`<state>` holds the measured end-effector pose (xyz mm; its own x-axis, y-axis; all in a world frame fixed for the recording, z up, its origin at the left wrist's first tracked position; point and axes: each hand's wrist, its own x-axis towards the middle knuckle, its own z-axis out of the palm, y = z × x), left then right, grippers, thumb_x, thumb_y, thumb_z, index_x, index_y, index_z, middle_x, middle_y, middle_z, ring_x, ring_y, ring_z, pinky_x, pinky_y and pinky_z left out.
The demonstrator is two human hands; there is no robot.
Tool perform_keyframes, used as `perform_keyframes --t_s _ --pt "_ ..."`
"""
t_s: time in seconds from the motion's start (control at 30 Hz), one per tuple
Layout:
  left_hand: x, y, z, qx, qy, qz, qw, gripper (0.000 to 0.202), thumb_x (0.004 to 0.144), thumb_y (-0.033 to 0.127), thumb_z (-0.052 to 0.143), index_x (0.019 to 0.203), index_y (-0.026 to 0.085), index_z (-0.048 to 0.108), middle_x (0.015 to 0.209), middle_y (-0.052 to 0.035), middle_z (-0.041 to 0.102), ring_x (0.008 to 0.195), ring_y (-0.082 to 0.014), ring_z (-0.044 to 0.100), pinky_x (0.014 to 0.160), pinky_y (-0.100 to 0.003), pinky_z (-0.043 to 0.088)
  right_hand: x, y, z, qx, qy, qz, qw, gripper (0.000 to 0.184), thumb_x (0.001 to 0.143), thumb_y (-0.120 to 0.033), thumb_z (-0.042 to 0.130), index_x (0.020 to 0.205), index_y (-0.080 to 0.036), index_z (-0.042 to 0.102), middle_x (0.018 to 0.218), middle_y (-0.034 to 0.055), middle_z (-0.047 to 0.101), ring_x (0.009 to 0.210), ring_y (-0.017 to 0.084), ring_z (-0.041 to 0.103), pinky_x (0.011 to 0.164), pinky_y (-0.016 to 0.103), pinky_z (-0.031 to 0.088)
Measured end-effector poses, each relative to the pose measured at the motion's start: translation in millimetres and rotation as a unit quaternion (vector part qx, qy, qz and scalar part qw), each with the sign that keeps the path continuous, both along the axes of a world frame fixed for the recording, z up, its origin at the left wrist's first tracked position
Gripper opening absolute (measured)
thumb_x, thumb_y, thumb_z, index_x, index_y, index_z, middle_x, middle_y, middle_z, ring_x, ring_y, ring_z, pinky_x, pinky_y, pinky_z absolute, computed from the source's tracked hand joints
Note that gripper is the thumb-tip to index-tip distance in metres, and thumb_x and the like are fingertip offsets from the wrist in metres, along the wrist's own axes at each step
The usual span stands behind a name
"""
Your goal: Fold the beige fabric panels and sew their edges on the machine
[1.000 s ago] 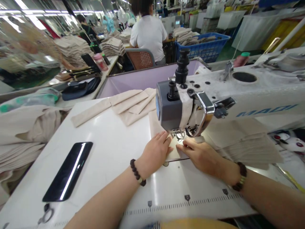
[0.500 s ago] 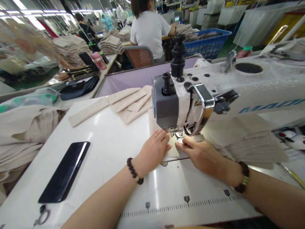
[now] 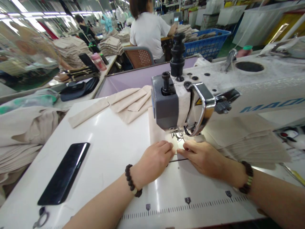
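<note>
My fingers (image 3: 168, 147) lie flat and open on the cloth, pressing down rather than gripping, with the tips of my left hand (image 3: 153, 160) and my right hand (image 3: 202, 156) almost meeting just in front of the presser foot (image 3: 177, 133). The beige cloth piece (image 3: 156, 133) sits beneath both hands, its long axis running away from me, past the foot and along the left side of the sewing machine head (image 3: 164, 101). Neither hand is clearly nearer the foot; they sit about level, one on each side. To the right, a stack of beige cloth (image 3: 254, 143) lies beside the machine. Far left, folded beige strips (image 3: 128, 105) lie on the white surface (image 3: 111, 136), with a black phone (image 3: 64, 173) nearer me. Beyond, a person in a white shirt (image 3: 147, 31) sits near a blue basket (image 3: 207, 41).
</note>
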<state>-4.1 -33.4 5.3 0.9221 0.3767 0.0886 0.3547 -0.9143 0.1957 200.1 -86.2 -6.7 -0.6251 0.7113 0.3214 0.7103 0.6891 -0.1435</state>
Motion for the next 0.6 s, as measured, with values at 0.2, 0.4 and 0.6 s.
perform_keyframes --t_s 0.2,0.4,0.6 --pt "3.9 7.8 -4.1 0.022 -0.025 0.036 0.999 0.017 0.092 0.014 0.040 0.090 0.010 0.056 0.097 -0.0083 0.055 0.098 -0.0196 0.051 0.086 -0.032 0.048 -5.1 4.4 0.7 0.006 0.003 -0.056 0.998 0.034 0.080 -0.001 0.035 0.104 -0.011 0.058 0.083 0.0077 0.055 0.061 0.015 0.044 0.053 0.027 0.029" --pt "8.6 16.2 -2.2 0.005 -0.034 0.072 0.997 0.012 0.090 0.016 0.045 0.092 0.010 0.056 0.096 -0.0081 0.055 0.098 -0.0204 0.052 0.088 -0.034 0.049 -9.9 6.4 3.0 0.002 -0.012 -0.099 0.995 0.034 0.078 0.000 0.041 0.105 -0.013 0.057 0.085 0.0069 0.058 0.057 0.014 0.045 0.048 0.026 0.027" --pt "9.4 15.6 -3.2 0.007 -0.042 0.083 0.996 0.011 0.090 0.015 0.046 0.090 0.011 0.055 0.098 -0.0085 0.055 0.102 -0.0211 0.052 0.089 -0.035 0.048 -8.2 5.3 2.0 0.002 -0.038 -0.109 0.993 0.035 0.077 -0.001 0.040 0.106 -0.014 0.056 0.091 0.0089 0.060 0.063 0.015 0.050 0.049 0.026 0.030"
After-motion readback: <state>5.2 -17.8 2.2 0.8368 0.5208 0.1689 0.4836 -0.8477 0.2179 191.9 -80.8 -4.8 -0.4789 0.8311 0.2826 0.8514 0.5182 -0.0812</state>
